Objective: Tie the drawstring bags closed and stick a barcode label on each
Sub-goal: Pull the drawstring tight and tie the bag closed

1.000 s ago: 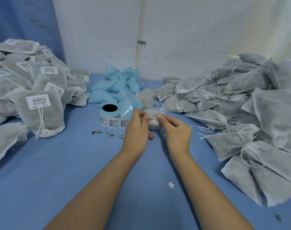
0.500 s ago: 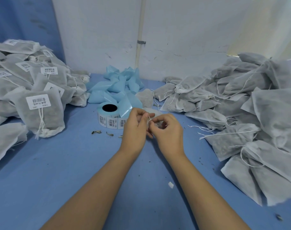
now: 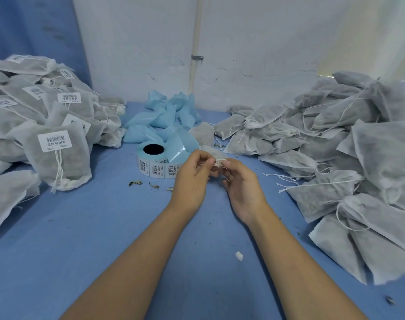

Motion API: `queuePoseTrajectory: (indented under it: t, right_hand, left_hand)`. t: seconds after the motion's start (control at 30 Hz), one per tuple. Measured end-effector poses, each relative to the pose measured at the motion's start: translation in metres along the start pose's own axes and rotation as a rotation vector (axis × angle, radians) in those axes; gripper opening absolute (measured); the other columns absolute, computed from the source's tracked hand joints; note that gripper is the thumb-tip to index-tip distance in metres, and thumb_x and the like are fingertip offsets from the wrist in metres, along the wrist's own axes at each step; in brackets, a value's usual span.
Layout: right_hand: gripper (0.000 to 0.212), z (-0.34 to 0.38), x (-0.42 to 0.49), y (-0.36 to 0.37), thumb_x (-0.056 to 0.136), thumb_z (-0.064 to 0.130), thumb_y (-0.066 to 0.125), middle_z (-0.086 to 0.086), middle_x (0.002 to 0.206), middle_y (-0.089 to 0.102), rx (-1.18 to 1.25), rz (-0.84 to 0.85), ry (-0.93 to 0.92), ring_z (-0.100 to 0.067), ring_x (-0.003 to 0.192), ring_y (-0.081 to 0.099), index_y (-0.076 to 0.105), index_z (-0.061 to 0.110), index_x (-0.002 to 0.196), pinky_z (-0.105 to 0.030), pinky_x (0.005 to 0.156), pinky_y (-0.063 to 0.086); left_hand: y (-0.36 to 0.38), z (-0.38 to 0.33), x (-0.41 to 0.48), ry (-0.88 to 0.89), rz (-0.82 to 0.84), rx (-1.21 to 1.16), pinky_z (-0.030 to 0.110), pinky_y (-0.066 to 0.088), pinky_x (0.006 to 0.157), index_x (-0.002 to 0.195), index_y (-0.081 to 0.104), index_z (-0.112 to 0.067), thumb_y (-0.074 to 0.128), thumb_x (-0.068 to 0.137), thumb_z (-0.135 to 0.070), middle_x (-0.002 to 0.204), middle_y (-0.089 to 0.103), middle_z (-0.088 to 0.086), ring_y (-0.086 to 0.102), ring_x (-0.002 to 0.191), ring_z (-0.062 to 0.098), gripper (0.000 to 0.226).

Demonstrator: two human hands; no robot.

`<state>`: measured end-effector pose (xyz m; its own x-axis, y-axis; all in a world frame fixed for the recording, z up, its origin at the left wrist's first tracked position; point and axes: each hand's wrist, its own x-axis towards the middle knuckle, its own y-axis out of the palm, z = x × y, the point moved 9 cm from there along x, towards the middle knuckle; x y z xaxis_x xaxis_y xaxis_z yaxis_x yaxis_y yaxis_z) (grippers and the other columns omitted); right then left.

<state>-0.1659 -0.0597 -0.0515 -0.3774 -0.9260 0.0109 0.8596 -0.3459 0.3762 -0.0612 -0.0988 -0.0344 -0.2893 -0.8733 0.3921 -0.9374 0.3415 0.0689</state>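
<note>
nearest, on the blue cloth-covered bench [image 3: 93, 239], lies a small white paper scrap [image 3: 239, 255] between the two bare forearms. further up, the left hand [image 3: 192, 179] & right hand [image 3: 243, 183] meet close together, fingers curled. both hands pinch the thin white drawstring [image 3: 220, 161] at the gathered neck of a small grey-white non-woven bag [image 3: 214, 153]. most of this bag is hidden behind the fingers, so i cannot tell if it rests on the bench. it is just right of the roll of white barcode labels [image 3: 154, 165] on light blue backing, approx. at bench centre. dry leaf crumbs [image 3: 135, 183] lie near the roll. at left is a pile of tied bags w/ barcode labels [image 3: 58, 153], at right a pile of plain grey bags w/ loose strings [image 3: 335, 144]. behind the roll is a heap of light blue backing strip [image 3: 167, 118], then a white wall w/ a vertical pipe [image 3: 195, 42].
</note>
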Motion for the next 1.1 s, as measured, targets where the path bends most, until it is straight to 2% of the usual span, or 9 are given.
queuePoseTrajectory:
  t: [0.1,0.23,0.33,0.47,0.67,0.93,1.0,1.1]
  right_hand:
    - [0.015,-0.001,0.000,0.000,0.089,0.008,0.050,-0.003,0.076,0.056,-0.010,0.007,0.009,-0.009,0.065,0.051,0.059,0.010,0.077,-0.025,0.062,0.031]
    - [0.017,-0.002,0.000,0.000,0.092,0.010,0.052,-0.003,0.074,0.058,-0.026,-0.001,-0.005,-0.010,0.062,0.050,0.061,0.008,0.078,-0.022,0.060,0.034]
    - [0.017,-0.002,0.001,-0.003,0.092,0.008,0.053,0.000,0.070,0.058,0.052,-0.010,-0.001,-0.008,0.057,0.046,0.060,0.008,0.077,-0.015,0.055,0.039]
    - [0.014,-0.003,0.002,-0.006,0.091,0.005,0.055,0.000,0.072,0.058,0.178,-0.029,0.026,-0.005,0.049,0.041,0.060,0.007,0.078,-0.014,0.048,0.035]
    - [0.040,-0.006,0.004,-0.011,0.090,0.008,0.056,0.004,0.064,0.060,0.331,-0.036,0.071,-0.006,0.043,0.038,0.069,0.017,0.053,-0.015,0.043,0.034]
    - [0.038,-0.009,0.006,-0.013,0.090,0.009,0.056,0.004,0.064,0.061,0.370,-0.041,0.072,-0.006,0.043,0.038,0.069,0.016,0.055,-0.015,0.043,0.035]
    - [0.030,-0.009,0.005,-0.014,0.090,0.009,0.056,0.004,0.064,0.061,0.368,-0.048,0.079,-0.006,0.044,0.038,0.067,0.014,0.063,-0.015,0.044,0.034]
    - [0.011,-0.009,0.005,-0.012,0.088,0.012,0.057,0.005,0.065,0.060,0.390,-0.028,0.101,-0.006,0.046,0.039,0.060,0.013,0.077,-0.015,0.046,0.035]
  left_hand:
    - [-0.002,0.003,0.001,-0.022,-0.019,0.019,0.014,0.045,0.060,0.080,0.055,-0.020,0.052,0.095,-0.008,0.070,0.063,-0.002,0.058,0.059,0.003,0.020]
    - [-0.008,0.006,0.003,-0.041,-0.055,0.018,0.016,0.044,0.057,0.078,0.058,-0.021,0.056,0.094,-0.008,0.065,0.060,-0.004,0.054,0.055,0.005,0.020]
    - [-0.005,0.005,0.003,-0.041,-0.033,0.031,0.015,0.042,0.057,0.078,0.059,-0.021,0.056,0.093,-0.007,0.062,0.058,-0.009,0.051,0.055,0.003,0.020]
    - [-0.005,0.006,0.003,-0.045,-0.031,0.054,0.014,0.043,0.058,0.080,0.059,-0.021,0.056,0.093,-0.008,0.064,0.058,-0.010,0.051,0.055,-0.001,0.019]
    - [-0.006,0.008,0.003,-0.061,-0.051,0.068,0.012,0.043,0.056,0.079,0.058,-0.021,0.056,0.093,-0.007,0.067,0.058,-0.007,0.051,0.052,-0.002,0.020]
    - [-0.008,0.012,0.002,-0.093,-0.068,0.122,0.015,0.045,0.058,0.080,0.059,-0.020,0.058,0.093,-0.012,0.068,0.059,-0.005,0.052,0.053,0.002,0.015]
    - [-0.007,0.010,0.002,-0.092,-0.066,0.127,0.016,0.045,0.061,0.083,0.060,-0.017,0.058,0.093,-0.012,0.071,0.059,-0.005,0.051,0.057,0.002,0.011]
    - [-0.008,-0.001,0.000,-0.025,-0.068,0.142,0.008,0.040,0.067,0.093,0.061,-0.020,0.054,0.093,-0.007,0.085,0.061,-0.011,0.052,0.065,-0.006,0.015]
